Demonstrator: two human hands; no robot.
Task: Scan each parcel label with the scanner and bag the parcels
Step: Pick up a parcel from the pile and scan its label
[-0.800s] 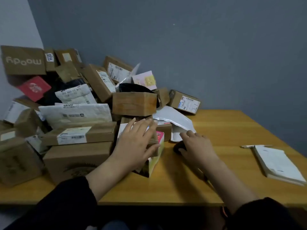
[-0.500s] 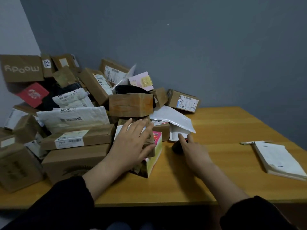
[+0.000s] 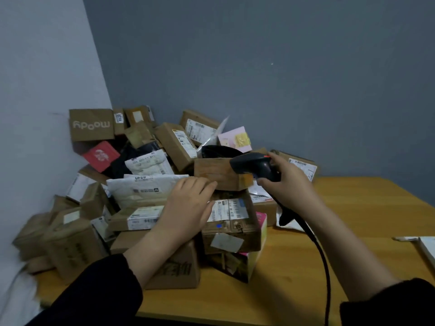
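From your head camera: your left hand (image 3: 188,208) lies flat, fingers straight and together, on the labelled parcel (image 3: 233,229) at the front of the pile (image 3: 146,165), likely steadying it, while your right hand (image 3: 288,184) curls its fingers round the scanner (image 3: 250,164), which points across just above that label, seemingly to read it.

Black corded scanner (image 3: 253,167) raised over heaped, labelled cardboard parcels (image 3: 231,228).

We find the parcel heap (image 3: 146,184) filling the left and centre of the frame; the table (image 3: 364,208) lies open at centre right and lower right, crossed by the scanner cable (image 3: 326,267).
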